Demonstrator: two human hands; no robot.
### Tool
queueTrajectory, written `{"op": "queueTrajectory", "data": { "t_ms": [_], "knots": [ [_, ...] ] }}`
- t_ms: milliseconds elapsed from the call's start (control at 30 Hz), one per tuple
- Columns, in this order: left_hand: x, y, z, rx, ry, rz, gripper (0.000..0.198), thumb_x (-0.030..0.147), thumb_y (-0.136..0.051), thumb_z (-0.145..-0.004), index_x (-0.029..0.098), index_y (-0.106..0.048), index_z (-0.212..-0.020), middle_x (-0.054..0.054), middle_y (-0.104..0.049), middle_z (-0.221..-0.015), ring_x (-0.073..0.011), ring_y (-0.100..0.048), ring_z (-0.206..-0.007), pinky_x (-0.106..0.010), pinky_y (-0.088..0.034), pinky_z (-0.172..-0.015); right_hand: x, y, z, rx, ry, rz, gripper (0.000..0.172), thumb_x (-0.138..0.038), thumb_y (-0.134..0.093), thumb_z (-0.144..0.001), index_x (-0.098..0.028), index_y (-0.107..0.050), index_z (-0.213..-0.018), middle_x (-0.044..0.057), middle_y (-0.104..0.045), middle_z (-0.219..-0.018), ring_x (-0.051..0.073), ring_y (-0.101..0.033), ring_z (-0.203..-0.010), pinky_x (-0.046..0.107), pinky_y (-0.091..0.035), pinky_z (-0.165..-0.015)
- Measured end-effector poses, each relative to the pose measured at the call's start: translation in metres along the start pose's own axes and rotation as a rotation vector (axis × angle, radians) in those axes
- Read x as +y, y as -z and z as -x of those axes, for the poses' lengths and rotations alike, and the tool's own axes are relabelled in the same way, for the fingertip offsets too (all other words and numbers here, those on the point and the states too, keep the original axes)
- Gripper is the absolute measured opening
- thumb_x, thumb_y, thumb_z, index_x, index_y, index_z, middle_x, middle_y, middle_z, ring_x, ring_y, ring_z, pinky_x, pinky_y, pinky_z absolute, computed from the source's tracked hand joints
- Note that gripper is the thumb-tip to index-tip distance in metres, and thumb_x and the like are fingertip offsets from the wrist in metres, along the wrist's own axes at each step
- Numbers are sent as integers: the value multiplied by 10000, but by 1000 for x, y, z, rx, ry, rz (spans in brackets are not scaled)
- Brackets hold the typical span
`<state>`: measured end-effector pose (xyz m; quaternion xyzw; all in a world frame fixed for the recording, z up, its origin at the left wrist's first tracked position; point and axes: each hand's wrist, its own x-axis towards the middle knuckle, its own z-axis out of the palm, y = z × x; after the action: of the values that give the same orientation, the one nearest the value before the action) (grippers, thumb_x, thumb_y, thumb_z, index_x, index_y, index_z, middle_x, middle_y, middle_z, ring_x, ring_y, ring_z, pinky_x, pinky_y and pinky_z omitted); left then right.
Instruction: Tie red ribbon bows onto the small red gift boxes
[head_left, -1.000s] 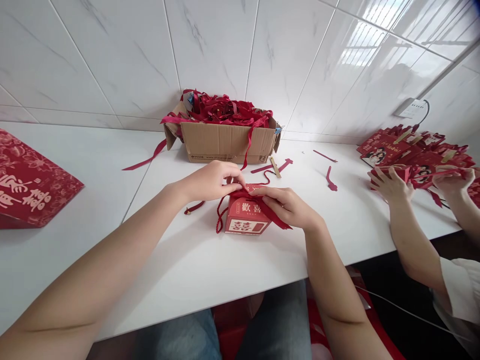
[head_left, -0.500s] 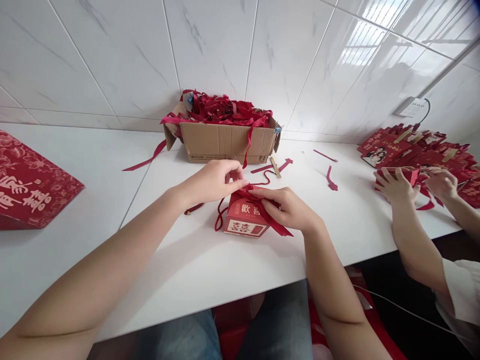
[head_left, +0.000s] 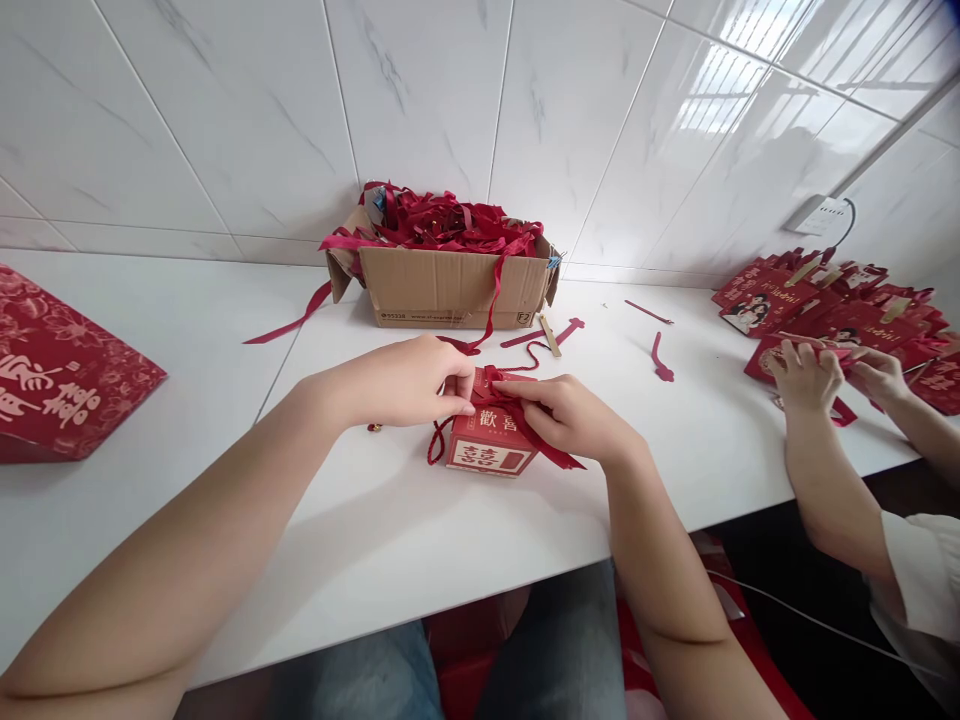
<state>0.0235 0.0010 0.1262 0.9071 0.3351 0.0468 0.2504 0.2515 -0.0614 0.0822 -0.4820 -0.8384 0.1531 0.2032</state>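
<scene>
A small red gift box (head_left: 491,455) with white and gold Chinese lettering sits on the white table in front of me. Across its top lies a dark red ribbon (head_left: 551,450), gathered at a knot. My right hand (head_left: 577,415) presses the knot with the index finger, its other fingers curled over the ribbon, whose tail sticks out below. At the box's upper left, my left hand (head_left: 420,385) is closed, thumb and fingers pinched on a ribbon strand that is mostly hidden. A twisted red cord (head_left: 436,442) loops beside the box.
Behind stands a cardboard box (head_left: 450,285) heaped with red ribbons. Ribbon scraps (head_left: 661,358) and a gold strip (head_left: 550,337) lie about. A large red printed box (head_left: 75,375) is at left. On the right, a co-worker's hands (head_left: 806,380) handle a red box near piled gift boxes (head_left: 840,310).
My left hand has moved left and slightly down from the knot, with a ribbon strand now showing behind it. My right hand stays on the knot. The co-worker's hands have shifted and their box has tilted.
</scene>
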Motion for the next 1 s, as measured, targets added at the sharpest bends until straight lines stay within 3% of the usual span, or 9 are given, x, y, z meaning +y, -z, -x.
{"op": "queueTrajectory", "data": {
  "t_ms": [233,400,500,700,800,900,1000],
  "knots": [
    [-3,5,3,-25,-21,-47,172,355,-559,-826,243,-656,-739,1,-688,-753,-88,-492,-358,-262,-314,-365,3,0,1,17,19,-24,486,-107,-394,-844,-185,-607,-1273,45,-740,-1043,136,-641,-735,258,-490,-679],
    [7,4,7,84,-80,-149,187,397,-568,-819,262,-687,-871,-6,-683,-907,-157,-618,-681,-254,-404,-539,3,2,1,8,50,-62,489,-106,-387,-856,-201,-590,-1291,32,-735,-1056,123,-631,-726,244,-482,-674],
    [16,1,8,119,-115,-139,217,391,-544,-844,266,-682,-956,-8,-674,-937,-165,-613,-744,-259,-418,-598,2,3,1,1,56,-77,496,-99,-388,-853,-207,-584,-1296,29,-726,-1092,122,-637,-744,242,-482,-690],
    [21,-5,11,40,-220,-154,161,337,-554,-842,258,-694,-849,-19,-659,-811,-181,-591,-722,-287,-413,-614,1,3,1,22,62,-67,456,-90,-407,-841,-202,-632,-1222,28,-739,-1000,113,-605,-688,234,-461,-667],
    [30,-13,11,138,-207,-263,126,323,-595,-825,226,-676,-826,-35,-637,-833,-194,-571,-759,-303,-410,-635,1,3,0,16,71,-85,436,-68,-395,-834,-196,-648,-1165,9,-728,-878,90,-537,-603,218,-429,-626],
    [43,-29,6,242,-387,-428,92,259,-596,-845,210,-659,-799,-39,-637,-859,-195,-559,-814,-317,-414,-701,-2,4,0,23,86,-115,351,-60,-405,-819,-184,-688,-986,-19,-670,-714,79,-453,-546,206,-385,-575],
    [50,-50,-2,322,-609,-612,180,153,-508,-886,216,-662,-818,-28,-665,-828,-169,-556,-750,-321,-411,-704,-5,5,0,10,85,-146,338,-72,-420,-822,-184,-683,-1002,-20,-654,-712,84,-440,-570,201,-372,-565]
  ]
}}
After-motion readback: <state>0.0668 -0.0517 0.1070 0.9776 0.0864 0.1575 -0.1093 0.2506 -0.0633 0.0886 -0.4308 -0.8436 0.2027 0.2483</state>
